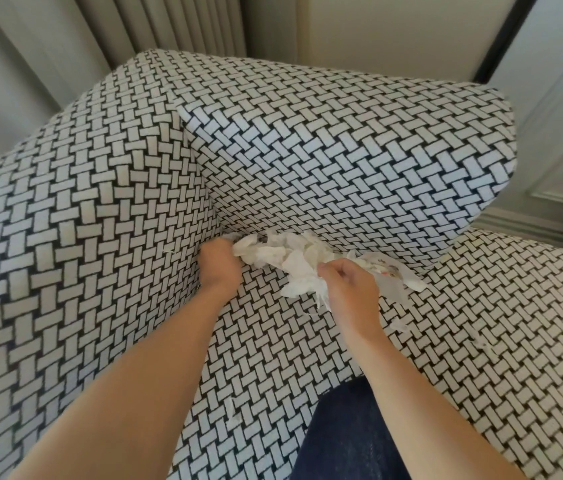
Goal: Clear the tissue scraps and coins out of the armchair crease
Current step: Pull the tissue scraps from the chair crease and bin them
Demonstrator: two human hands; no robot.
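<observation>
Between our left hand [219, 268] and right hand [349, 285] the tissue scraps [283, 256] lay bunched along the armchair [307, 150] crease. Each hand was curled on one end; we judged it best to gather inward, then probe beneath for unseen coins.

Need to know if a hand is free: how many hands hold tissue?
2. The left hand grips the tissue pile at its left end; the right hand pinches its near edge. Neither hand is hidden.
</observation>
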